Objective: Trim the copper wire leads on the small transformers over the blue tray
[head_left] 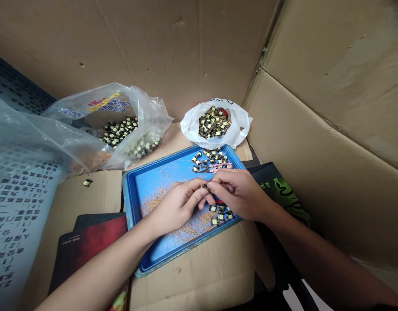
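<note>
Apparently midway: left hand (182, 201) is pinching part (204, 187), right hand (239, 192) touching it, grip unclear; clippings (192, 226) are littering tray (129, 203); bags (190, 127) at eleven and one o'clock holding more.

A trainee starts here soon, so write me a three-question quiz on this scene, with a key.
1. True or false: the left hand holds a small component in its fingers.
2. Where is the white bag? A) inside the blue tray; B) beyond the tray's far edge; C) beneath the left hand.
3. Fill in: a lone component left of the tray lies on ____.

Key: 1. True. 2. B. 3. Cardboard.
</note>
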{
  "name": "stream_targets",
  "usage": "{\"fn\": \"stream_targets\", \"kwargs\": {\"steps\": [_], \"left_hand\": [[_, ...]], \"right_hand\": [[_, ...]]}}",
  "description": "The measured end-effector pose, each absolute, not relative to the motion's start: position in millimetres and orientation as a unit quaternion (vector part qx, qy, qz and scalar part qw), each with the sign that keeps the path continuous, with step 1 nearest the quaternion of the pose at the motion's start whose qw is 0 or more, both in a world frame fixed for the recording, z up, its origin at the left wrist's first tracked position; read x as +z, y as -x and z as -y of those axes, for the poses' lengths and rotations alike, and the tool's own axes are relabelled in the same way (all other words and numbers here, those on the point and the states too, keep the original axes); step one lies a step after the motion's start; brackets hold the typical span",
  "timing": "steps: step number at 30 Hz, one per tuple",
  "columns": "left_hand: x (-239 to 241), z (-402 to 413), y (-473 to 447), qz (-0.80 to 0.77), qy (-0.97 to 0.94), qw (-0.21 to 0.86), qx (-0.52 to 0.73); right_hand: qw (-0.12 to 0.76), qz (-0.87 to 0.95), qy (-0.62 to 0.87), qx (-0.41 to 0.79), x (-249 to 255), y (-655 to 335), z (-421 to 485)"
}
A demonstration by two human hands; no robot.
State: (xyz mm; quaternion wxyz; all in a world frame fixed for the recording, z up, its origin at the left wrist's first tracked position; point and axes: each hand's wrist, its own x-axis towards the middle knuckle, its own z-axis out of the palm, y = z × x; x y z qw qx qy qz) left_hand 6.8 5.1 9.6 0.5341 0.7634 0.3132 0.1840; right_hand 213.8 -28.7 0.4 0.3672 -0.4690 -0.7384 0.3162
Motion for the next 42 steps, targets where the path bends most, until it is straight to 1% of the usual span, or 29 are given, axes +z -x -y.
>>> {"fn": "stream_targets", "kwargs": {"steps": [3, 7, 10, 13, 15, 18, 20, 23, 29, 35, 38, 42], "left_hand": [[8.6, -3.8, -6.2, -0.307, -0.753, 0.556, 0.171], [9.9, -1.4, -6.4, -0.288, -0.705, 0.625, 0.17], [11.5, -0.3, -6.6, -0.26, -0.671, 0.672, 0.175], [11.0, 0.0, -6.4, -0.251, -0.65, 0.694, 0.182], [9.7, 0.1, -6.4, -0.253, -0.642, 0.7, 0.186], [8.3, -0.3, -6.7, -0.259, -0.655, 0.689, 0.173], [8.5, -0.8, -6.8, -0.263, -0.68, 0.667, 0.152], [9.8, -1.3, -6.5, -0.268, -0.704, 0.644, 0.135], [10.7, -1.8, -6.0, -0.236, -0.637, 0.723, 0.129], [7.6, -2.9, -8.9, -0.259, -0.601, 0.744, 0.135], [5.9, -2.5, -9.7, -0.273, -0.591, 0.744, 0.148], [6.9, -3.8, -8.4, -0.289, -0.628, 0.71, 0.134]], "right_hand": [[0.359, 0.758, 0.455, 0.298, 5.1, -215.5, 28.7], [0.37, 0.777, 0.428, 0.276, 10.7, -215.7, 31.6], [0.384, 0.775, 0.415, 0.284, 13.5, -216.6, 33.7], [0.391, 0.757, 0.421, 0.311, 14.9, -220.4, 32.2], [0.377, 0.743, 0.429, 0.349, 15.1, -223.6, 29.6], [0.333, 0.737, 0.422, 0.409, 14.4, -226.5, 26.4], [0.317, 0.748, 0.417, 0.408, 13.6, -226.4, 26.1], [0.323, 0.761, 0.406, 0.388, 12.5, -225.5, 28.0], [0.333, 0.712, 0.356, 0.505, 10.7, -228.2, 30.2], [0.351, 0.712, 0.419, 0.441, 4.0, -223.5, 27.5], [0.332, 0.72, 0.429, 0.433, 2.1, -222.6, 26.3], [0.308, 0.73, 0.426, 0.436, 3.1, -222.5, 25.5]]}}
